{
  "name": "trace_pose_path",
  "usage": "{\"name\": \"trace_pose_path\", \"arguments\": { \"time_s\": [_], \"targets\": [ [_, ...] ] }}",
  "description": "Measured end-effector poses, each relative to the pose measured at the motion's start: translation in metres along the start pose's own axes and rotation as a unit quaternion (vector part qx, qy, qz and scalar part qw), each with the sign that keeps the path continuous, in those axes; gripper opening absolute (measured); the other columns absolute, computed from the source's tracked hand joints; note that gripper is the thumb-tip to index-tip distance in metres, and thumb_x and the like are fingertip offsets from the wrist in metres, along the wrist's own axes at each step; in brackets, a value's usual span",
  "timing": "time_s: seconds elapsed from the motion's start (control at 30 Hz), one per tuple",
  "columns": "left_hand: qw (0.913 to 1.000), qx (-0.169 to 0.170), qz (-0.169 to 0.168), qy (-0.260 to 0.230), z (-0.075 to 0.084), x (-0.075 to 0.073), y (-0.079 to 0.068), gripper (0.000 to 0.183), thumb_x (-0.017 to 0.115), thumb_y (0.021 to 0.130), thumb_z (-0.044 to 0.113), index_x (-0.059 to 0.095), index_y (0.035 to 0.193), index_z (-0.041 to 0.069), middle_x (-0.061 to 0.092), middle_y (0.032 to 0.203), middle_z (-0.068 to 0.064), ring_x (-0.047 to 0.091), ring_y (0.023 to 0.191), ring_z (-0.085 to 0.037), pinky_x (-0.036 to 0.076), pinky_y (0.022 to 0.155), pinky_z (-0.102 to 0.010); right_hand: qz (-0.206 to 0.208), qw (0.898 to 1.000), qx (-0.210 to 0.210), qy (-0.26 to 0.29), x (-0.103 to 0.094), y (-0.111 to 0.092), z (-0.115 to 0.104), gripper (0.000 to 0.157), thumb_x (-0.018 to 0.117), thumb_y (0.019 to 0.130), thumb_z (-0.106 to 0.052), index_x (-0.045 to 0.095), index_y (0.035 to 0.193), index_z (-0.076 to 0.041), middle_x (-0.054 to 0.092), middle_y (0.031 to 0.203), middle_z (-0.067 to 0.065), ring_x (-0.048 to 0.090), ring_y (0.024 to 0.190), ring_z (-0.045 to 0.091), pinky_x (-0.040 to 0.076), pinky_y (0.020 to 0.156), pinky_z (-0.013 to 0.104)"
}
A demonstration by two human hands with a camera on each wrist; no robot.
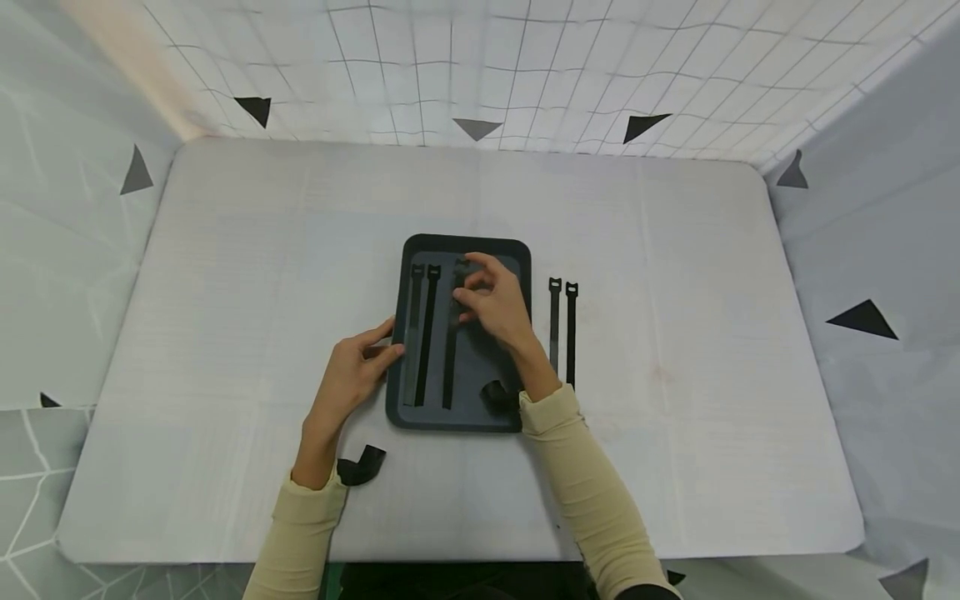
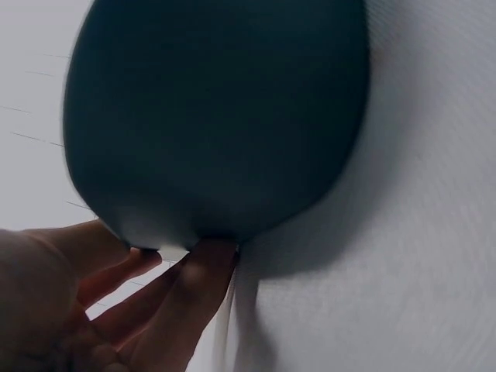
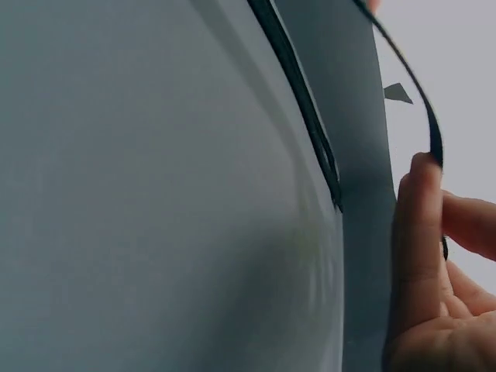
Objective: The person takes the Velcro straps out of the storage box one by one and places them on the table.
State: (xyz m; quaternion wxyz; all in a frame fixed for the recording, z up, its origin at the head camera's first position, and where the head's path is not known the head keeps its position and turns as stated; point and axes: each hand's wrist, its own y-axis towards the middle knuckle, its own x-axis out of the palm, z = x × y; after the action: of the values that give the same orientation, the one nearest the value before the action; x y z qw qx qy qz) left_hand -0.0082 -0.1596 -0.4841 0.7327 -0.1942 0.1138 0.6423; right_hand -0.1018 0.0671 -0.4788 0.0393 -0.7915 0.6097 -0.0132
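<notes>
A dark rectangular tray (image 1: 459,421) lies on the white table. My left hand (image 1: 348,375) grips its left rim, with thumb and fingers at the edge; the left wrist view shows them against the tray's wall (image 2: 217,132). My right hand (image 1: 498,304) is over the tray and pinches a black cable strap (image 1: 450,362) near its upper end. In the right wrist view this strap (image 3: 422,93) bows away from the fingertips. To its left, two more black straps (image 1: 428,342) lie side by side in the tray, slotted heads at the far end.
Right of the tray, two black straps (image 1: 572,333) lie parallel on the table (image 1: 697,358), their near ends hidden by the right forearm. Dark pieces sit at the left wrist (image 1: 363,467) and right wrist (image 1: 495,396). A grid-patterned sheet (image 1: 480,67) hangs behind the table.
</notes>
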Motion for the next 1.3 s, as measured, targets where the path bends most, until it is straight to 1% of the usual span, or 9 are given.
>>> {"name": "trace_pose_path", "arguments": {
  "time_s": [0.13,0.23,0.37,0.53,0.67,0.8,0.9,1.1,1.3],
  "targets": [
    [1.0000,0.004,0.000,-0.002,0.000,0.000,0.000,0.052,0.069,0.095,0.014,0.051,0.142,0.001,0.053,0.140,-0.016,0.067,0.103,-0.031,0.053,0.064,-0.022,0.001,1.000,0.010,0.019,-0.003,-0.001,-0.002,0.058,0.064,0.091,0.010,0.043,0.145,0.003,0.058,0.097,0.016,0.066,0.067,0.017,0.057,0.058,0.041],
    [1.0000,0.007,0.000,-0.002,0.001,-0.001,0.000,0.052,0.069,0.095,0.013,0.051,0.142,0.001,0.053,0.141,-0.015,0.067,0.104,-0.031,0.053,0.065,-0.021,0.001,0.999,0.016,0.032,-0.004,-0.002,-0.004,0.059,0.064,0.091,0.010,0.043,0.145,0.002,0.058,0.096,0.015,0.066,0.068,0.018,0.057,0.059,0.045],
    [1.0000,0.007,0.000,-0.002,0.001,-0.001,0.000,0.052,0.069,0.095,0.013,0.051,0.142,0.001,0.053,0.141,-0.015,0.067,0.104,-0.032,0.053,0.065,-0.022,-0.001,0.999,0.016,0.037,-0.004,-0.003,-0.007,0.059,0.064,0.091,0.010,0.043,0.145,0.003,0.059,0.094,0.014,0.066,0.067,0.019,0.055,0.060,0.052],
    [1.0000,0.009,0.000,0.000,0.000,-0.001,0.000,0.052,0.069,0.095,0.013,0.051,0.142,0.001,0.053,0.141,-0.015,0.067,0.105,-0.032,0.053,0.065,-0.021,-0.002,0.999,0.015,0.037,-0.005,-0.003,-0.010,0.059,0.064,0.091,0.010,0.043,0.145,0.002,0.059,0.095,0.015,0.066,0.066,0.019,0.054,0.060,0.055],
    [0.9999,0.011,0.001,-0.001,0.000,-0.001,0.000,0.052,0.069,0.095,0.013,0.051,0.142,0.001,0.053,0.140,-0.016,0.067,0.104,-0.032,0.053,0.064,-0.021,0.001,0.999,0.015,0.035,-0.006,-0.004,-0.013,0.059,0.065,0.091,0.010,0.044,0.145,0.002,0.059,0.095,0.016,0.066,0.065,0.019,0.053,0.059,0.055],
    [1.0000,0.008,0.001,-0.004,0.000,-0.001,0.000,0.052,0.069,0.095,0.013,0.051,0.142,0.001,0.053,0.140,-0.016,0.067,0.103,-0.032,0.053,0.065,-0.021,0.001,0.999,0.015,0.033,-0.007,-0.005,-0.016,0.058,0.065,0.091,0.009,0.044,0.145,0.002,0.059,0.094,0.016,0.066,0.064,0.019,0.055,0.057,0.051],
    [1.0000,0.005,0.001,-0.005,0.000,-0.001,0.000,0.052,0.069,0.095,0.013,0.051,0.142,0.002,0.054,0.140,-0.016,0.067,0.104,-0.032,0.053,0.065,-0.021,-0.002,0.999,0.014,0.033,-0.007,-0.007,-0.018,0.058,0.065,0.091,0.009,0.044,0.145,0.002,0.059,0.095,0.016,0.066,0.065,0.019,0.055,0.057,0.050],
    [1.0000,0.007,0.000,-0.002,0.000,-0.001,-0.001,0.052,0.069,0.095,0.014,0.051,0.142,0.001,0.053,0.140,-0.016,0.066,0.105,-0.033,0.053,0.067,-0.020,-0.006,0.999,0.003,0.032,-0.008,-0.012,-0.024,0.058,0.064,0.091,0.008,0.043,0.145,0.003,0.058,0.096,0.017,0.066,0.065,0.019,0.053,0.060,0.057],
    [1.0000,0.007,0.002,-0.004,-0.002,0.000,0.000,0.052,0.069,0.095,0.014,0.051,0.142,0.002,0.054,0.139,-0.015,0.066,0.106,-0.031,0.052,0.067,-0.020,-0.008,0.999,-0.009,0.032,-0.008,-0.013,-0.028,0.058,0.064,0.091,0.009,0.043,0.145,0.003,0.058,0.097,0.018,0.067,0.066,0.019,0.055,0.057,0.050]
  ]
}}
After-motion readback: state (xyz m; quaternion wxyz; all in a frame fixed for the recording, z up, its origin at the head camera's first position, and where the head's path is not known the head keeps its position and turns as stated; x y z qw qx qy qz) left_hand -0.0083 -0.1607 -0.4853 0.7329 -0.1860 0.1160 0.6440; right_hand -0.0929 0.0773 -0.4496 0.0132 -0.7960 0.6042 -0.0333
